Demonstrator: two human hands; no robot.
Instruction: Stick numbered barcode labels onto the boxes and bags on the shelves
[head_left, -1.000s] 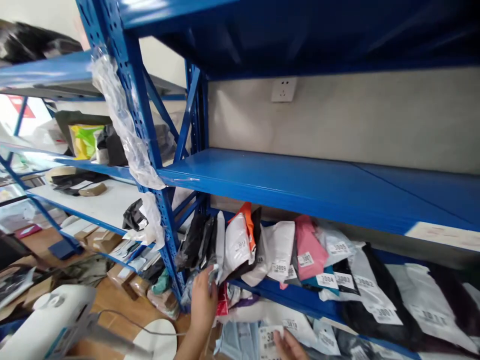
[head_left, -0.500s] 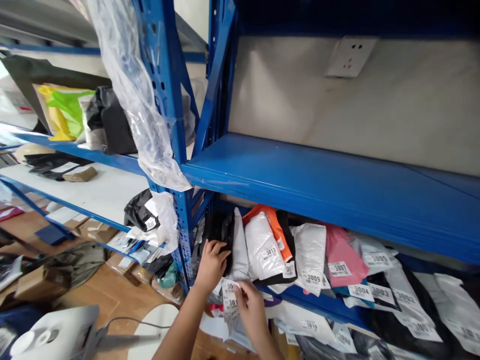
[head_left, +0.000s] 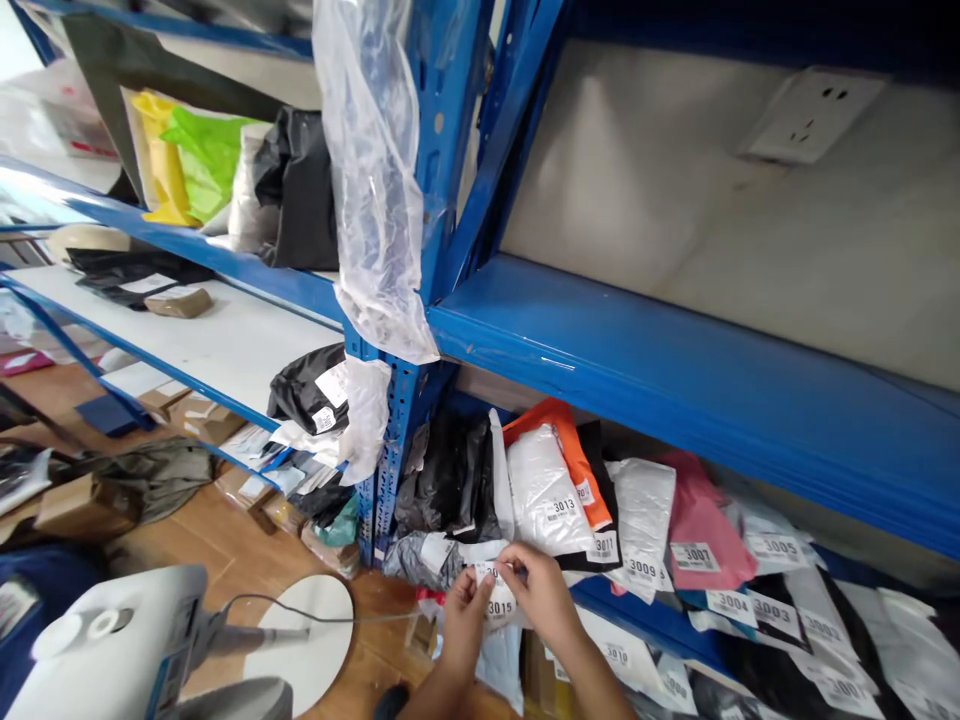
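My left hand and my right hand are both pinched on a small strip of white number labels, the lower one reading 3015. They hover in front of the lower blue shelf, just below a row of upright parcel bags. Closest to my hands stand a black bag and a white bag tagged 3013, with an orange bag behind it. Further right are a white bag tagged 3009 and a pink bag tagged 3007.
An empty blue shelf runs above the parcels, a wall socket over it. A clear plastic sheet hangs on the blue upright. A white device with a cable sits at lower left. Boxes and bags lie on the wooden floor.
The view has moved closer and lower. My left hand has left the black bag and joined my right hand on the label strip, which now sits slightly right.
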